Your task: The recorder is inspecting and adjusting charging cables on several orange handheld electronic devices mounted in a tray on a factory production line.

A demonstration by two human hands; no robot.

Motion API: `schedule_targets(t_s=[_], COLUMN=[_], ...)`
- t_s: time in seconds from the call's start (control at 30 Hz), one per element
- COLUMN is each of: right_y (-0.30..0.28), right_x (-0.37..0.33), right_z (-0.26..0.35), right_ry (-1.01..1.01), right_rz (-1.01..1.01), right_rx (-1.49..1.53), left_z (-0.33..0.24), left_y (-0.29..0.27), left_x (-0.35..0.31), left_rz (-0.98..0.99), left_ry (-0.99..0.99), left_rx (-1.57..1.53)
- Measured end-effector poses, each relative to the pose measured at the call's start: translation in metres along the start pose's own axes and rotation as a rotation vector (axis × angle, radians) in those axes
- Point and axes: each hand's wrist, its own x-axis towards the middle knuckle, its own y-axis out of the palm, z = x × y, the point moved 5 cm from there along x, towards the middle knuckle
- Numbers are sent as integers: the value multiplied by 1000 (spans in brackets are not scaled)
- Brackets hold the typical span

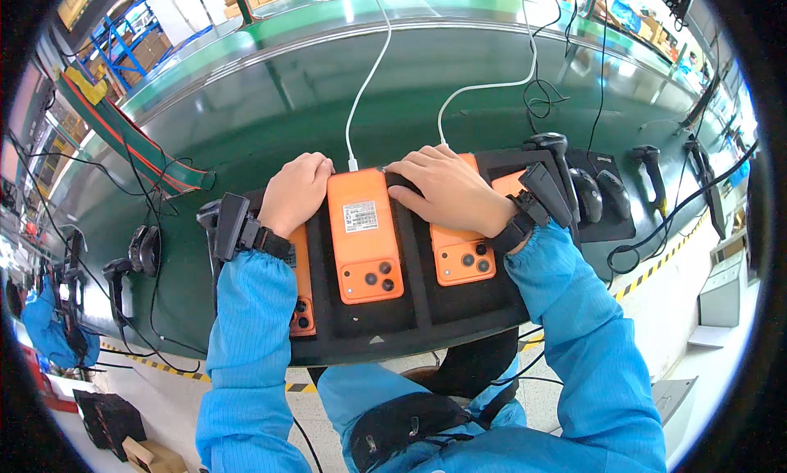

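Three orange phones lie camera side up in a black tray. My left hand (297, 190) has its fingers bunched and bent beside the top left edge of the middle phone (366, 243); its fingertips are mostly hidden. Below that hand shows the left phone (302, 284), partly covered by my wrist. My right hand (447, 186) lies across the right phone (464, 261), fingers stretched left and thumb apart, tips near the middle phone's top right corner. A white cable (352, 129) meets the middle phone's top end. Another white cable (471, 88) runs down behind my right hand.
The black tray (361, 342) sits at the green bench's near edge. Part of another orange item (508, 183) shows beside my right wrist. Black handheld scanners (652, 174) stand at both sides, with loose black cables. A dark pad (611, 223) lies right of the tray.
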Motion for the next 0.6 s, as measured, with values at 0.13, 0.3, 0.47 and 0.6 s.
schedule_targets(t_s=[0.13,0.3,0.47,0.6], right_y=[0,1,1,1], right_x=[0,1,0,1], right_z=[-1,0,0,-1], right_ry=[13,22,24,28], right_rz=[16,27,29,33], right_rx=[-1,-1,0,-2], left_z=[-1,0,-2,-3], left_y=[1,0,-1,-1], left_x=[1,1,0,0], left_rz=[1,12,3,0], left_ry=[-2,-1,-3,-11], left_rx=[-3,13,-4,7])
